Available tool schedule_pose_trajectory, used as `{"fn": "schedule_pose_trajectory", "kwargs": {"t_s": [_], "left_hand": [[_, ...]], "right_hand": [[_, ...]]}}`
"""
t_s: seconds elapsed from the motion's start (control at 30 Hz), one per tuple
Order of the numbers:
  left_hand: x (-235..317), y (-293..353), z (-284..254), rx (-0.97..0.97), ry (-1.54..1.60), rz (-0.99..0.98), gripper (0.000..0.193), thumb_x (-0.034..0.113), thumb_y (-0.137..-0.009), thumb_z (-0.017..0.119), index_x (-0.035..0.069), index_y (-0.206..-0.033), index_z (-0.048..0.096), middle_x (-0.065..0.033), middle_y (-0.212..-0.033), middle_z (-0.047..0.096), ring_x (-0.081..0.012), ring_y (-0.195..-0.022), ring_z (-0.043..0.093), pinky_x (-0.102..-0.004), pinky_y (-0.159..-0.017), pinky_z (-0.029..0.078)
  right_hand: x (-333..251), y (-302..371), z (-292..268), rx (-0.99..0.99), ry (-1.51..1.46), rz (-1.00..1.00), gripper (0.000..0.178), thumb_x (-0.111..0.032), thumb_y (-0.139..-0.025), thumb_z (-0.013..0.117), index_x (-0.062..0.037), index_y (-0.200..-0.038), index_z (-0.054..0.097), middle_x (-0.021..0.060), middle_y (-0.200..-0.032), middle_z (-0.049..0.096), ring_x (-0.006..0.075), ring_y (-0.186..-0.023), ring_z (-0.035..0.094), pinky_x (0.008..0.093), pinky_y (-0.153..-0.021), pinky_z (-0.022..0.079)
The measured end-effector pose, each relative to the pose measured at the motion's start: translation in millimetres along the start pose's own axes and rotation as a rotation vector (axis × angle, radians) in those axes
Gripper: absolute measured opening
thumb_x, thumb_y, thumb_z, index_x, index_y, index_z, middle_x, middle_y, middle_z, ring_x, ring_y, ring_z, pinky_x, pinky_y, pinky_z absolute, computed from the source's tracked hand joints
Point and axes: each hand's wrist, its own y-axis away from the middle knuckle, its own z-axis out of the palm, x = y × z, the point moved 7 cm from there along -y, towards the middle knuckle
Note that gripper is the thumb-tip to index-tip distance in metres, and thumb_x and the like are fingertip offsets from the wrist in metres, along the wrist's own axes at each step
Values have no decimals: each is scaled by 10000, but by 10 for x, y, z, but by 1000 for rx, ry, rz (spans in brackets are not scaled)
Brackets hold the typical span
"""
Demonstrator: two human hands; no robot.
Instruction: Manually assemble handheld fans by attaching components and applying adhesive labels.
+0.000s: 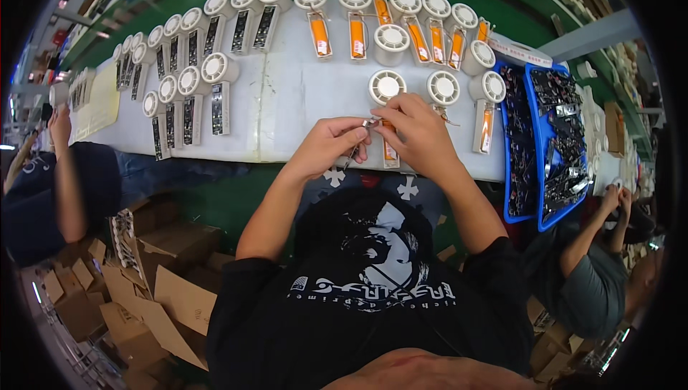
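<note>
In front of my chest, my left hand (331, 145) is closed in a pinch on a narrow dark circuit board (352, 155), seen partly between the fingers. At its upper end is a small silvery part (370, 123). My right hand (418, 132) meets it there, thumb and fingers pinched together; whatever they grip is too small to name. Just beyond the fingertips stands a white unit with a round slotted head (387, 87). Its handle, with an orange insert (390, 155), is mostly covered by my right hand.
Similar units with orange inserts (319, 34) fill the table's far right; units with dark boards (221, 108) stand in rows at left. Blue trays (531, 143) of boards lie at right. Cardboard boxes (172, 304) are on the floor. Co-workers sit at left (61, 182) and right (598, 282).
</note>
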Motion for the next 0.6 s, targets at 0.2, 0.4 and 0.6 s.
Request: {"fn": "schedule_pose_trajectory", "kwargs": {"t_s": [0.2, 0.4, 0.6], "left_hand": [[-9, -40, 46, -44, -19, -2, 275, 168, -1033, 554, -21, -1203, 660, -29, -881, 624, -109, -699, 602, -227, -597, 428], [96, 114, 220, 61, 17, 33, 340, 57, -1001, 566, -19, -1333, 578, -32, -914, 624, -138, -781, 645, -257, -693, 501], [349, 251, 479, 3, -132, 187, 448, -16, -965, 576, 9, -1409, 519, -105, -1167, 646, -221, -961, 680, -309, -872, 527]], "right_hand": [[54, 60, 21, -21, 92, -55, 184, -56, -780, 775, -56, -951, 710, 65, -885, 615, 255, -844, 617, 365, -698, 504], [-147, 151, -149, 66, 110, 159, 195, -66, -826, 744, -58, -1015, 696, 76, -872, 620, 278, -756, 632, 384, -630, 511], [-379, 211, -305, -103, 210, 441, 299, -98, -867, 701, -55, -1157, 643, 125, -871, 644, 320, -733, 656, 423, -593, 516]]}}
